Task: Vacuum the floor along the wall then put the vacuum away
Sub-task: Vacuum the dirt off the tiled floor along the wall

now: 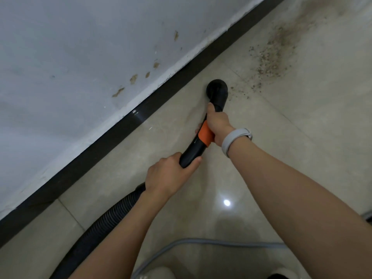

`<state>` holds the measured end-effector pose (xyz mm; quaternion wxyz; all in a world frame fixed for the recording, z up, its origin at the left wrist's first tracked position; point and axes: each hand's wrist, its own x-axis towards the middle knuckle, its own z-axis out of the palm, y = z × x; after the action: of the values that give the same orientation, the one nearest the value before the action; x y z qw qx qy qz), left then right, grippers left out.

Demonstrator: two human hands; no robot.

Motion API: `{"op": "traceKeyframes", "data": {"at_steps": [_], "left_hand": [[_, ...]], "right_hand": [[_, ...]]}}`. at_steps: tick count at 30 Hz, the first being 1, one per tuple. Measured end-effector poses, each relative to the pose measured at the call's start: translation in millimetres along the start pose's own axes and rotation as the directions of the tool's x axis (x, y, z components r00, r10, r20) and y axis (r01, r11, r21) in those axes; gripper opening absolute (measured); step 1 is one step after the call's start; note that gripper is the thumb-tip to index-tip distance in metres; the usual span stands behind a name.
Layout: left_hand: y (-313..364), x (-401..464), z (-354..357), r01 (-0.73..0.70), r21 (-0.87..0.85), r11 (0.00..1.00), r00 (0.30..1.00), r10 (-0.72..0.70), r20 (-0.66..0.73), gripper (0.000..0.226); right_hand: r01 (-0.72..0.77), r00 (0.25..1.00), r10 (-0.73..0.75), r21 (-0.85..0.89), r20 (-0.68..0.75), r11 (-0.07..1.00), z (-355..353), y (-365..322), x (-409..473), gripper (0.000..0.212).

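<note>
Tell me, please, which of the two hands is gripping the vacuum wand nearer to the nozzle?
The right hand, wearing the grey wristband, grips beside the orange collar, nearer the nozzle; the left hand holds farther back by the hose.

both hands gripping black vacuum wand (193, 150), left hand (169, 174), right hand (218, 123), round nozzle (217, 90) on tiled floor (302, 137), scattered dirt (271, 57) just beside it, black skirting (120, 125) near

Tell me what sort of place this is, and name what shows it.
Probably an indoor room in a home or similar building, at the foot of a wall. It has glossy beige floor tiles, a dark baseboard under a scuffed, stained white wall, and grit scattered on the floor.
</note>
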<state>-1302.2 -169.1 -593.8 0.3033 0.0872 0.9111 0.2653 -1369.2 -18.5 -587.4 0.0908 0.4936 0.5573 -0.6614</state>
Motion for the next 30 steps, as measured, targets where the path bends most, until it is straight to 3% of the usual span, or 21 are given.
{"op": "traceKeyframes", "data": {"at_steps": [7,10,13,17,20,25,30], "left_hand": [[9.4,-22.9,40.2,-0.203,0.266,0.942,0.979,0.187,0.082,0.051],[14.9,-17.3,41.8,-0.228,0.318,0.920,0.974,0.210,0.089,0.054],[16.5,-6.1,30.0,-0.178,0.308,0.935,0.984,0.179,0.026,0.055],[5.8,1.2,8.8,-0.041,0.182,0.983,0.992,0.062,-0.114,0.055],[-1.9,9.8,-5.6,0.025,0.117,0.993,0.991,-0.009,-0.133,0.054],[9.0,22.2,-6.8,-0.001,0.097,0.995,0.999,0.004,-0.036,0.050],[40.7,11.9,24.1,-0.152,0.185,0.971,0.987,0.141,0.074,0.050]], "right_hand": [[-0.013,0.981,0.035,0.116,-0.192,0.993,-65.7,50.8,-20.9,0.034],[-0.002,0.971,0.038,0.152,-0.234,0.988,-72.1,50.1,-16.3,0.035],[0.013,0.982,0.012,0.135,-0.188,0.991,-56.0,31.3,-4.9,0.036],[0.021,1.000,-0.020,0.031,-0.011,0.999,-13.1,6.5,9.5,0.035],[0.035,0.998,-0.036,0.006,0.056,0.999,13.0,-4.7,14.8,0.036],[0.026,1.000,-0.026,0.005,0.003,1.000,-0.9,-10.0,18.8,0.038],[0.019,0.987,-0.004,0.086,-0.162,0.996,-64.9,7.7,13.6,0.036]]}}
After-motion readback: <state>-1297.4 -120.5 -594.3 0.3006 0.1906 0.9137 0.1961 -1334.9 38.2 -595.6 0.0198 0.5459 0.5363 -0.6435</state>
